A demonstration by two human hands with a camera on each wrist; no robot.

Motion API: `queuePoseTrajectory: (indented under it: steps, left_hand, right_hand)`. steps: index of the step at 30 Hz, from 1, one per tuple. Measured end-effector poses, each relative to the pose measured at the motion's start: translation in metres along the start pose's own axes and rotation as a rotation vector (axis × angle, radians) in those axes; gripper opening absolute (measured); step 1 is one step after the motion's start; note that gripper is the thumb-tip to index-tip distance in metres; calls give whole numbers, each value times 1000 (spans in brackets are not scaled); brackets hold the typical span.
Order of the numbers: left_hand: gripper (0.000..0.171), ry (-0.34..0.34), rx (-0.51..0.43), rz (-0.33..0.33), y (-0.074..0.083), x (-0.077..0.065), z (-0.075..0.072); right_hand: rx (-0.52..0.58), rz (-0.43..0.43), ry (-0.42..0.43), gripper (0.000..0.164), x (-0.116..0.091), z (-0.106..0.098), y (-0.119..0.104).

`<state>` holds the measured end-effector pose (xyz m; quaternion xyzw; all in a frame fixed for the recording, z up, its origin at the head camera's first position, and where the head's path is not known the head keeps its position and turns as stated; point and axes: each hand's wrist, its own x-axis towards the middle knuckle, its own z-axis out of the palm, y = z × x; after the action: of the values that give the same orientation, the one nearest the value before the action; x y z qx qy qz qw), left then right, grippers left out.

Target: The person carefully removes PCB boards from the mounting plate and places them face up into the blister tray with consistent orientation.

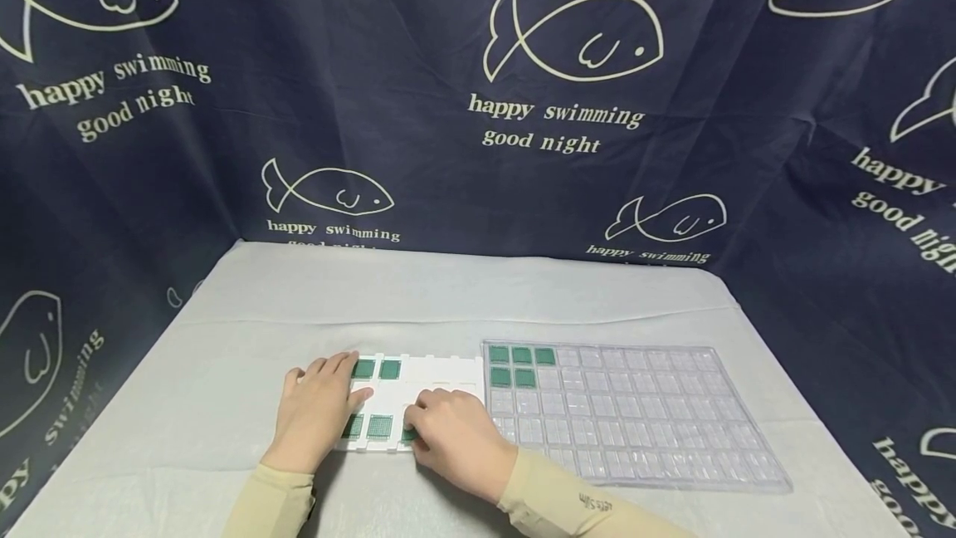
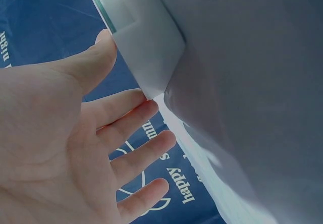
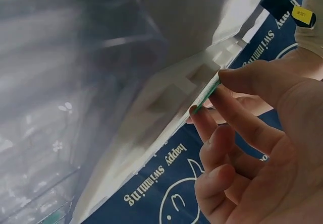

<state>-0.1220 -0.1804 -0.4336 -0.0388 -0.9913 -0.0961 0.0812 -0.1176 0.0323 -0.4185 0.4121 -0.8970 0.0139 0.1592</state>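
A white tray (image 1: 441, 370) lies on the table with several green perforated circuit boards (image 1: 380, 427) set in two rows. At its left end rests my left hand (image 1: 317, 409), fingers extended along the side and thumb over the surface. The left wrist view shows those fingertips against the tray's edge (image 2: 146, 57). My right hand (image 1: 459, 438) is over the tray's near row, pinching a small green circuit board (image 3: 208, 95) between thumb and fingers. From above, that board (image 1: 408, 435) is mostly hidden by the hand.
Right of the white tray lies a large clear plastic compartment tray (image 1: 635, 405). Several green boards (image 1: 522, 354) sit in its far left cells. A pale cloth (image 1: 418, 285) covers the table, and a dark blue fish-print curtain (image 1: 433, 90) surrounds it.
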Motion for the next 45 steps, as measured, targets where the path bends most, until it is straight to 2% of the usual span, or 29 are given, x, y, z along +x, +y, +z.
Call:
queuePoseTrajectory:
  steps: [12, 23, 27, 32, 40, 45]
  left_hand:
    - [62, 7, -10, 2, 0, 0, -2]
    - [62, -9, -15, -3, 0, 0, -2]
    - [62, -17, -14, -4, 0, 0, -2]
    - [63, -29, -12, -7, 0, 0, -2]
    - [61, -3, -2, -1, -1, -1, -1]
    - [61, 3, -5, -1, -2, -1, 0]
  right_hand:
    - [36, 47, -26, 14, -7, -7, 10]
    - [83, 91, 53, 14, -26, -12, 40]
    - [114, 137, 54, 16, -34, -14, 54]
    - [136, 208, 16, 18, -44, -16, 72]
    - [197, 300, -42, 17, -60, -20, 96]
    - [206, 404, -79, 18, -67, -19, 111]
